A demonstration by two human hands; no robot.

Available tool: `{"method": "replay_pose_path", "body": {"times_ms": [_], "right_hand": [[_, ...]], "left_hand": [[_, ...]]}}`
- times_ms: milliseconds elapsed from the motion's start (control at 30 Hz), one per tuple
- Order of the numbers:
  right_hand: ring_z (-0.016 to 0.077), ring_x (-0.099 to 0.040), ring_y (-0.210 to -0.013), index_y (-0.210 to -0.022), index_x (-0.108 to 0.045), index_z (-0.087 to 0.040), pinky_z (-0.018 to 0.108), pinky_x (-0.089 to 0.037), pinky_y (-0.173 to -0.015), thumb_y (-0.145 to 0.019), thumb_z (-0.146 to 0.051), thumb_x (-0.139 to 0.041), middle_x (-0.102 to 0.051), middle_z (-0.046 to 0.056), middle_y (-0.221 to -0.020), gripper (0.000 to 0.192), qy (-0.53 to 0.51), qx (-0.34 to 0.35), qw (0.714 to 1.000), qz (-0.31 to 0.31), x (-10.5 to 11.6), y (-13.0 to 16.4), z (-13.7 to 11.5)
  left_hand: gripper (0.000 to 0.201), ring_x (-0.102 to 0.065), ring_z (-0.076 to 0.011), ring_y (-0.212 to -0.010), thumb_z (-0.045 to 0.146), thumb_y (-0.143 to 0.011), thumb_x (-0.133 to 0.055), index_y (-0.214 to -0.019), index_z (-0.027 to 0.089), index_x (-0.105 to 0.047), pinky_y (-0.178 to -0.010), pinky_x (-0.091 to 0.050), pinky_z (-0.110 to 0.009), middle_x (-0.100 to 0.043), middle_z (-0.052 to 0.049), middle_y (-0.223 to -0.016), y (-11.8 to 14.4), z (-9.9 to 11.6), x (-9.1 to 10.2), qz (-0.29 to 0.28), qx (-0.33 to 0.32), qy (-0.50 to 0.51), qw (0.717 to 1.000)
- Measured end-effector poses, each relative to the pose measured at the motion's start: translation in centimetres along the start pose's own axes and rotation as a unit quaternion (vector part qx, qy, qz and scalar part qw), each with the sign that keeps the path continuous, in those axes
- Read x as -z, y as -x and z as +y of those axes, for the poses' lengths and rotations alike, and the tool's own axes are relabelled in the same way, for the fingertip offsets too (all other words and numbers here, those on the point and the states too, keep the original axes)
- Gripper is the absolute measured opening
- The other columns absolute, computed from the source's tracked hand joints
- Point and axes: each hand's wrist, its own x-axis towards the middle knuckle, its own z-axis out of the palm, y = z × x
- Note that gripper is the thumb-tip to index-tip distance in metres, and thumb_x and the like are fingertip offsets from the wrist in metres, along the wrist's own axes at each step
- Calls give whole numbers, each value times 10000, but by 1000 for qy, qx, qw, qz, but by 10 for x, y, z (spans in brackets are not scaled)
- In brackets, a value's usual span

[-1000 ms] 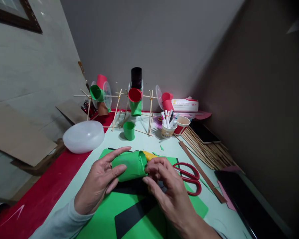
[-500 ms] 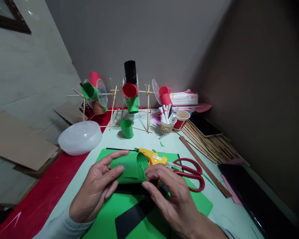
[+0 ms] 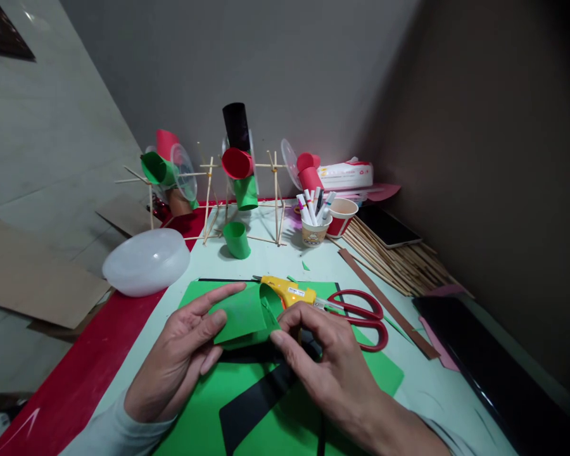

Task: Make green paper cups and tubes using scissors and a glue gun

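A rolled green paper tube [image 3: 242, 316] lies sideways between my two hands, its round end turned to the right. My left hand [image 3: 183, 345] grips the tube's left side, thumb on the front and index finger along the top. My right hand [image 3: 330, 358] pinches the lower rim at the right end. A flap of the paper stands a little off the tube's front. Just behind are a yellow glue gun [image 3: 285, 288] and scissors [image 3: 365, 316] with red handles. Green sheets [image 3: 194, 418] lie under my hands, with a black paper strip [image 3: 254, 405] on top.
At the back stands a stick frame [image 3: 209, 196] carrying coloured paper tubes and clear discs. A small green tube [image 3: 236, 240] stands before it. Around are a white plastic bowl [image 3: 147, 263], a cup of markers [image 3: 315, 231], many wooden sticks [image 3: 394, 259] and a black device [image 3: 479, 367].
The tube's front flap has lifted, and its edge now stands off the roll. My hands keep nearly the same hold. The view has shifted slightly.
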Motion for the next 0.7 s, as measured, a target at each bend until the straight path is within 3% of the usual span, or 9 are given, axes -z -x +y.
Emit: {"method": "replay_pose_path", "body": {"times_ms": [200,433,700], "right_hand": [[95,-523,-532,-676,-557,-184,193,-404,-526,-844,-185,-609,-569,-30,-591,176,3,-16,1000,10,-1,-1,-4],[98,-524,-548,-677,-562,-185,195,-406,-539,-828,-169,-617,-579,-28,-598,161,9,-29,999,11,-3,2,-4],[94,-526,-552,-678,-559,-188,199,-403,-556,-824,-146,-639,-578,-40,-600,172,7,-49,999,7,-3,2,-5]], "left_hand": [[498,-524,-81,-479,291,-688,-858,-1166,209,-747,-439,-454,-158,-657,-3,-679,1,0,-3,11,-6,-21,1000],[514,-566,-69,-546,317,-657,-891,-1147,248,-754,-431,-404,-111,-712,-29,-845,2,-1,-4,33,4,-44,998],[501,-348,10,-400,292,-657,-891,-1139,252,-761,-390,-337,-105,-674,4,-780,1,-3,-4,31,-2,-50,998]]}}
